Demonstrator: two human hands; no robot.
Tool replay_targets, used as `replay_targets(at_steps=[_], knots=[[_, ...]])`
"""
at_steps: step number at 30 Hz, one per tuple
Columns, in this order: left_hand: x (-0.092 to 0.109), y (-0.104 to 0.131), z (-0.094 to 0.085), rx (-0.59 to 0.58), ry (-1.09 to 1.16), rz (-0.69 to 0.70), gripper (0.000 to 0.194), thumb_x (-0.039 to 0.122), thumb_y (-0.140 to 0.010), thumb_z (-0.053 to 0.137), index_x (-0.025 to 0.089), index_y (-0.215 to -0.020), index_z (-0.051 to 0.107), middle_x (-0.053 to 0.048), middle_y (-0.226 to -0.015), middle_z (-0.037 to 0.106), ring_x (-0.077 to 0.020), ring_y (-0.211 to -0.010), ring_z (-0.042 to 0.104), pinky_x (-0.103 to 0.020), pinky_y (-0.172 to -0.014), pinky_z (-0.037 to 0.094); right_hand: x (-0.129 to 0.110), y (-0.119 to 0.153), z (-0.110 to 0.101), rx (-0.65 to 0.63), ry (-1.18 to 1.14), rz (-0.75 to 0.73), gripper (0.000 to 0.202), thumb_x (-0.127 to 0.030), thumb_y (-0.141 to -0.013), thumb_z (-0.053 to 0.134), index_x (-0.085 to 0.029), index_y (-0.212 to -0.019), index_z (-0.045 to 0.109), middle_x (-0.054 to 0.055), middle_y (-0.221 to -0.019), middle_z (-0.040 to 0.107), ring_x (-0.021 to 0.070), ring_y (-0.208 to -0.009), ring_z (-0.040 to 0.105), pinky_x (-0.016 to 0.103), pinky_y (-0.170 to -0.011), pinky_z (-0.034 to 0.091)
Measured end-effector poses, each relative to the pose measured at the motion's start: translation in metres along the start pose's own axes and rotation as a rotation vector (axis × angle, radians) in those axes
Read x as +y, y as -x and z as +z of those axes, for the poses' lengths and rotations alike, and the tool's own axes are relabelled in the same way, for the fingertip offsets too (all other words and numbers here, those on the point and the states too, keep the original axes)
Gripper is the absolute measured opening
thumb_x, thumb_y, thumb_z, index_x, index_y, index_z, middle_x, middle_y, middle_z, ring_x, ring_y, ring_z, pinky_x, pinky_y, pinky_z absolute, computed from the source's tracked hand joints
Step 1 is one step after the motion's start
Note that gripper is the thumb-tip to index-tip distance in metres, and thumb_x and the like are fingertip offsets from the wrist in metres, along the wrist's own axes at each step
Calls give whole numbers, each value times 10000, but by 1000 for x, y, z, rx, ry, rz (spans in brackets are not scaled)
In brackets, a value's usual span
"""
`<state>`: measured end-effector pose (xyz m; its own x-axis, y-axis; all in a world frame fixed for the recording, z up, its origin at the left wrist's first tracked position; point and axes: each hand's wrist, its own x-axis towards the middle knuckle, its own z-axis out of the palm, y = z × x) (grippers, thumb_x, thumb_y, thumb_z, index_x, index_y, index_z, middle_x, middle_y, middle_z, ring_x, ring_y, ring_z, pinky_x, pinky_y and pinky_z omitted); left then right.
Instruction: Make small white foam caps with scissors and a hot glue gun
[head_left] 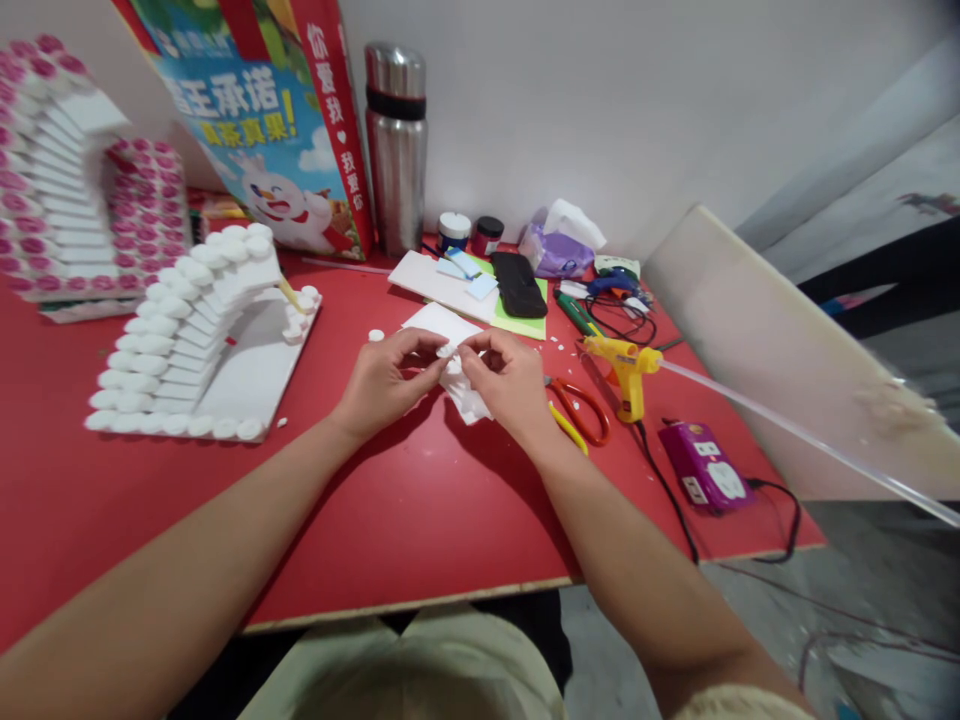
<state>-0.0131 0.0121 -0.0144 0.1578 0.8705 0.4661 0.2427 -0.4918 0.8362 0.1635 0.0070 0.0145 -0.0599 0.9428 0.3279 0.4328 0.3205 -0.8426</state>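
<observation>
Between the fingertips of both hands is a small white piece (446, 351), too small to name its kind. My left hand (392, 378) pinches it from the left, while my right hand (508, 376) has its thumb and finger closed at the right side. White paper (469, 402) lies on the red table under the hands. Left of them stands a white model staircase (195, 345) edged with round white discs. A loose white disc (376, 336) rests just beyond my left hand. Pliers with red handles (589, 410) lie right of my right hand.
A yellow glue gun (628, 372) with a long clear stick sits at the right, near a purple power strip (707, 467). Behind stand a steel flask (397, 150), a printed bag (262, 120), small jars and a tissue pack (559, 245). A pink-and-white model (150, 215) is far left.
</observation>
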Motion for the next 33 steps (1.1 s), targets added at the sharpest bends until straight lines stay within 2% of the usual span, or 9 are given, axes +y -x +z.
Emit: replay_targets(at_steps=[6,12,18,24,27,29,33], knots=[[4,1,1,-46,-115,157,193,259,-913,670,153,-1063,730,-85,-998,772,-186,-868,735,-305,-840,594,1,1,1,5,73,-1,94,-282,-818,646,-201,-771,652,-4,-729,674,120,-584,543,280,-620,456],[3,1,1,-27,-94,123,208,261,-905,686,153,-1079,724,-88,-1005,774,-185,-849,738,-307,-825,595,2,1,1,1,75,-19,90,-273,-824,629,-200,-779,660,-7,-712,669,125,-589,548,281,-624,455],[5,1,1,-22,-191,182,205,285,-913,670,166,-1062,743,-94,-1013,782,-201,-862,741,-321,-832,583,3,1,1,13,121,-14,76,-240,-798,628,-199,-736,642,-6,-702,663,130,-616,560,283,-640,452],[3,1,0,-46,-31,-3,297,388,-894,703,166,-1087,743,-103,-1034,779,-214,-891,741,-315,-813,608,2,-3,-2,-29,-60,165,79,-252,-764,615,-204,-702,627,-32,-591,608,123,-538,539,257,-547,429],[2,1,0,-29,-9,-37,312,401,-875,723,156,-1068,750,-105,-1030,778,-215,-883,737,-326,-829,612,-1,-4,-3,-63,-164,242,119,-301,-779,609,-199,-721,636,-40,-569,598,109,-484,517,249,-511,420],[4,0,-1,-24,-12,-38,294,383,-879,720,152,-1059,753,-105,-1030,777,-213,-882,736,-332,-842,611,-2,-4,-3,-66,-145,230,130,-323,-771,639,-194,-767,655,-28,-615,632,115,-518,544,249,-523,429],[7,1,-1,-45,4,-32,280,349,-881,721,145,-1070,755,-108,-1027,776,-213,-889,738,-332,-846,610,1,-1,-1,-48,-7,109,102,-294,-767,661,-194,-779,661,-7,-691,672,132,-618,593,261,-588,450]])
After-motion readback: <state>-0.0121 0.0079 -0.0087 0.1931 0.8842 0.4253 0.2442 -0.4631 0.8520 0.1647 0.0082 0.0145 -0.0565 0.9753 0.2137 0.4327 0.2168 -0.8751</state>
